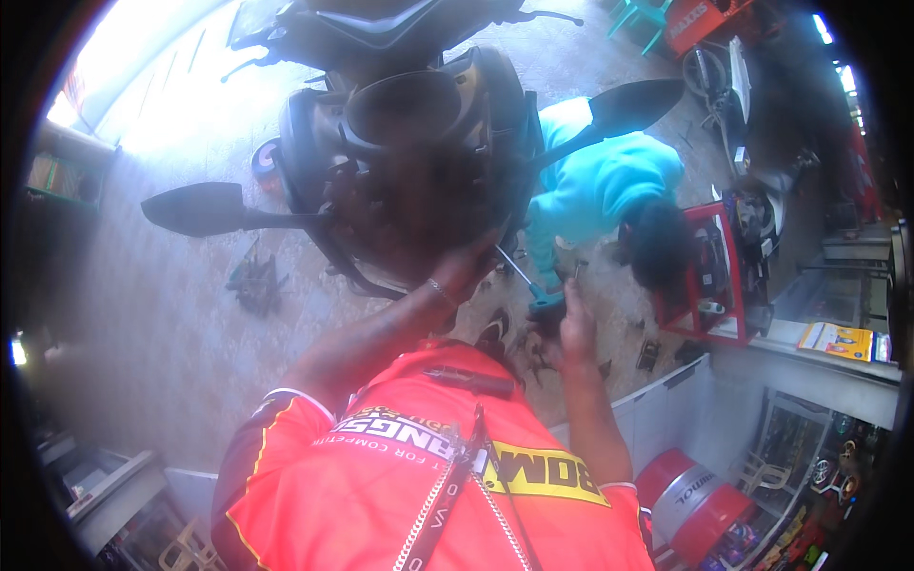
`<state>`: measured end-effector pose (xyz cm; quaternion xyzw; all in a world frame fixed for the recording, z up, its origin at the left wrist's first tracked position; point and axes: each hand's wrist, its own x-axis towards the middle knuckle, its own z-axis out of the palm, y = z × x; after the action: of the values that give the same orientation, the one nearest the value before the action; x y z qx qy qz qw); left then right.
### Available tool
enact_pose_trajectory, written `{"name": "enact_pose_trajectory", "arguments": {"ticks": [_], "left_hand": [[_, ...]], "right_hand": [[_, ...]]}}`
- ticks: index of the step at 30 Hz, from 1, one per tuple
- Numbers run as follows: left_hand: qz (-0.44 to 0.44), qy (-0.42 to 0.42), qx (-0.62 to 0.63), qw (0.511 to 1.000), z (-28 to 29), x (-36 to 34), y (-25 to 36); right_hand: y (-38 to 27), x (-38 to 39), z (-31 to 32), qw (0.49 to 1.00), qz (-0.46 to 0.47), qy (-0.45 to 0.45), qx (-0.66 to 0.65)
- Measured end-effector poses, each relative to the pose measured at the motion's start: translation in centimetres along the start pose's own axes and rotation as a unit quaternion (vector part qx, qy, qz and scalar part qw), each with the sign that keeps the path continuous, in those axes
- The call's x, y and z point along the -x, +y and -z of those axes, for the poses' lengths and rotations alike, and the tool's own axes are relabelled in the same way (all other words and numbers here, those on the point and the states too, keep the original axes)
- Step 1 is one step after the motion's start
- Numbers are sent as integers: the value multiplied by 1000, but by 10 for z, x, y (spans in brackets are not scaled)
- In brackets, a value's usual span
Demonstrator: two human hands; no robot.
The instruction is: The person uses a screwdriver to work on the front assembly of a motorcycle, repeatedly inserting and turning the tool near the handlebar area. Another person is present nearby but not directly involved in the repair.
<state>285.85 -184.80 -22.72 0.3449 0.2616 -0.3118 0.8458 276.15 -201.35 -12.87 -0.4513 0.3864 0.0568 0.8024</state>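
A dark motorcycle front [419, 162] with two mirrors stands before me. My left hand [465, 270], a bracelet at its wrist, is against its lower edge; its fingers are lost in shadow. Beside it, the metal shaft of a screwdriver [517, 267] slants up towards the panel. My right hand [575, 324] is closed at the screwdriver's teal handle [546, 302], one digit pointing up. Part of that grip is dark and hard to see. A co-worker in a teal top [609, 171] crouches close by on the right, an arm reaching near the handle.
A red metal stand [738, 276] is right of the co-worker. At the lower right are a red and grey drum [690, 500] and a counter with a yellow package [843, 341]. Dark parts [257, 281] lie on the floor at left. Another motorcycle [728, 105] stands at the far right.
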Motion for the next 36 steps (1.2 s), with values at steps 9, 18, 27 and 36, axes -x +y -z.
{"name": "enact_pose_trajectory", "arguments": {"ticks": [9, 18, 27, 36], "left_hand": [[-19, -29, -7, 999, 10, 5, 4], [-8, -7, -12, 1000, 31, -12, -2], [-20, -15, -7, 1000, 25, -16, -4], [3, -71, -41, 997, 18, -3, -6]], "right_hand": [[8, 8, 18, 515, 484, -61, 705], [25, 9, -18, 978, 110, -34, 172], [11, 1, -17, 994, 51, -53, 78], [-9, 36, -1, 958, 139, -77, 238]]}}
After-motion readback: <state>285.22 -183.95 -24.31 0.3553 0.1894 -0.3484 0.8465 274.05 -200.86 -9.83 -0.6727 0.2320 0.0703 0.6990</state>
